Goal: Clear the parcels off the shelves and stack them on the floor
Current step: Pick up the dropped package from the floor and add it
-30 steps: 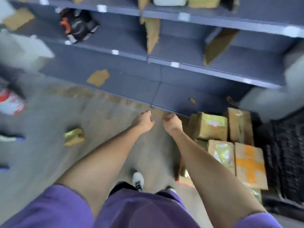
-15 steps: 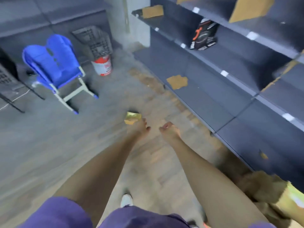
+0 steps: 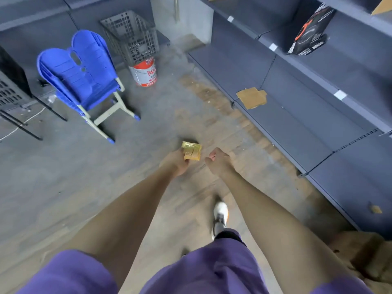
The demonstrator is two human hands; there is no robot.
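A small yellow-taped parcel (image 3: 192,151) lies on the grey floor with a dark shadow behind it. My left hand (image 3: 175,162) reaches forward and its fingers overlap the parcel's left edge; I cannot tell whether they touch it. My right hand (image 3: 219,161) hangs just right of the parcel, apart from it, fingers curled in and holding nothing. A black box with orange print (image 3: 307,32) leans on a middle shelf at the upper right. Blurred brown parcels (image 3: 364,255) sit on the floor at the lower right.
Grey shelving (image 3: 297,128) runs along the right, with a flat cardboard scrap (image 3: 252,98) on its lowest board. Stacked blue chairs (image 3: 80,68), a grey crate (image 3: 131,37) and a red-and-white bucket (image 3: 145,72) stand at the back left. My white shoe (image 3: 220,213) is stepping forward.
The view has swung left, away from the floor stack, and moved closer to the small yellow parcel. Both hands now sit level with it, the left overlapping its edge.
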